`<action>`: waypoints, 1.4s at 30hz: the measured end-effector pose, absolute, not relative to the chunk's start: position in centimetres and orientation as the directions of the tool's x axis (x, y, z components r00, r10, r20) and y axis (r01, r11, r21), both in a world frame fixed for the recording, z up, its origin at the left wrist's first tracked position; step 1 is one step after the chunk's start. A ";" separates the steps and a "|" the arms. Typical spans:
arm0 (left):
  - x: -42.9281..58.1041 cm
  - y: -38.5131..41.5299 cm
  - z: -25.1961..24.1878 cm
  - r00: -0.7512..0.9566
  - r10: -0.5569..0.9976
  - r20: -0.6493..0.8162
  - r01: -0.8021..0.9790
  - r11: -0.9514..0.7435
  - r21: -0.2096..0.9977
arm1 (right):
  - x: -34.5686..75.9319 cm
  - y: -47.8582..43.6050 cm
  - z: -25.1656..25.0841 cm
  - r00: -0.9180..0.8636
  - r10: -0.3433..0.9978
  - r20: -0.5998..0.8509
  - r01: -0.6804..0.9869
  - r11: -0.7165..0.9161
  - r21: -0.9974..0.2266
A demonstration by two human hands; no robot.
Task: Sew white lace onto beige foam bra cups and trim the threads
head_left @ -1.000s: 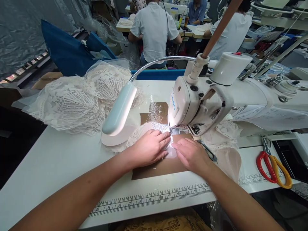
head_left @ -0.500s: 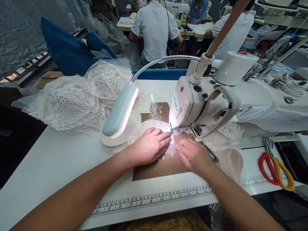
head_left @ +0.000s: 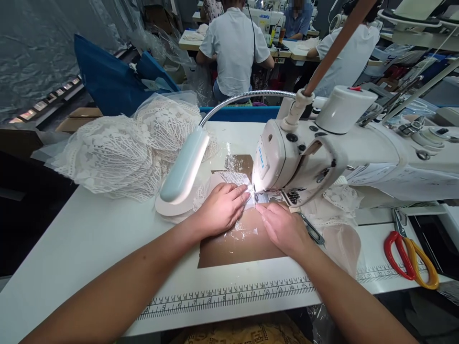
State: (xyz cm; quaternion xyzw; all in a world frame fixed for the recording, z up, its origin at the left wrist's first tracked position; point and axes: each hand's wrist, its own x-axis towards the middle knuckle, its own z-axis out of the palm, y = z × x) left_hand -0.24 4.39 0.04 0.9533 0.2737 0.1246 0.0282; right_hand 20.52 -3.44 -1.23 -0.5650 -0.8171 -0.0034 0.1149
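Observation:
A white lace fabric piece (head_left: 229,177) lies under the needle end of a white sewing machine (head_left: 274,155). My left hand (head_left: 223,209) lies flat on the lace, its fingers stretched toward the needle area. Just right of it, my right hand (head_left: 281,225) is closed, with its fingertips at the fabric's near edge; the thumb is partly hidden. Under both hands is a brown sheet (head_left: 229,253) with shiny clear film on the table (head_left: 107,239). The needle is too small to make out.
A lamp (head_left: 184,165) on a bent metal neck hangs at the left. Behind it are heaped lace pieces (head_left: 107,155). Thread snips (head_left: 311,229), more lace (head_left: 340,239) and red-and-yellow scissors (head_left: 410,253) lie to the right. A ruler strip (head_left: 229,298) runs along the front edge. Several people sit beyond.
The lace piece has moved away from me under the machine, and its near edge now lies close to the needle area. Both hands have shifted slightly forward with it.

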 end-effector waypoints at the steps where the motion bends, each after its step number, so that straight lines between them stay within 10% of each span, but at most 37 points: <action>1: -0.3 4.4 0.0 0.810 0.540 0.228 0.522 -0.842 0.139 | 20.6 -3.5 -1.0 -0.338 0.925 0.175 0.918 0.365 -0.155; 5: -0.5 4.2 -0.1 0.768 0.588 0.256 0.555 -0.809 0.194 | 21.3 -3.8 1.6 -0.304 0.952 0.023 0.928 0.301 -0.220; 16: -1.7 3.9 0.6 0.642 0.716 0.274 0.635 -0.697 0.332 | 24.0 -6.3 4.6 -0.073 0.978 -0.194 0.974 0.112 0.195; 22: -1.9 -2.2 3.3 0.898 0.388 0.210 0.231 -0.819 0.526 | 24.1 -6.2 3.3 -0.105 0.991 -0.079 0.974 0.118 0.192; 32: -3.4 -1.5 4.4 0.573 0.819 0.015 0.523 -0.380 0.763 | 26.0 -7.3 3.0 -0.313 0.863 0.396 0.863 0.433 -0.262; 42: -2.1 -0.2 3.1 0.674 0.695 -0.253 0.317 0.037 0.948 | 23.0 -6.3 4.1 -0.362 0.932 0.038 0.680 0.292 -0.673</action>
